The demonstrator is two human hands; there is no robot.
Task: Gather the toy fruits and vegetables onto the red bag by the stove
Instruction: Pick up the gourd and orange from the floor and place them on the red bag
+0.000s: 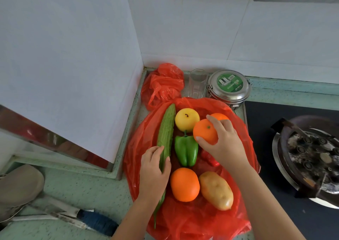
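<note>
Red bag (192,221) already loaded, task looks nearly done; left grip (154,173) wraps the gourd (166,127), right grip (225,144) clasps an orange (204,132) over it, neither released yet.

Your right hand (225,146) hides most of a red toy (211,160) under its wrist and a second orange (219,116) behind the gripped orange (204,132); your left hand (154,173) covers the middle of the gourd (166,129).

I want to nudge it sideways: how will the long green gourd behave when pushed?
The gourd looks stiff and straight, so it would probably roll or pivot as one piece. Its thin tail may flex. The red bag beneath looks crinkly and could bunch.
</note>
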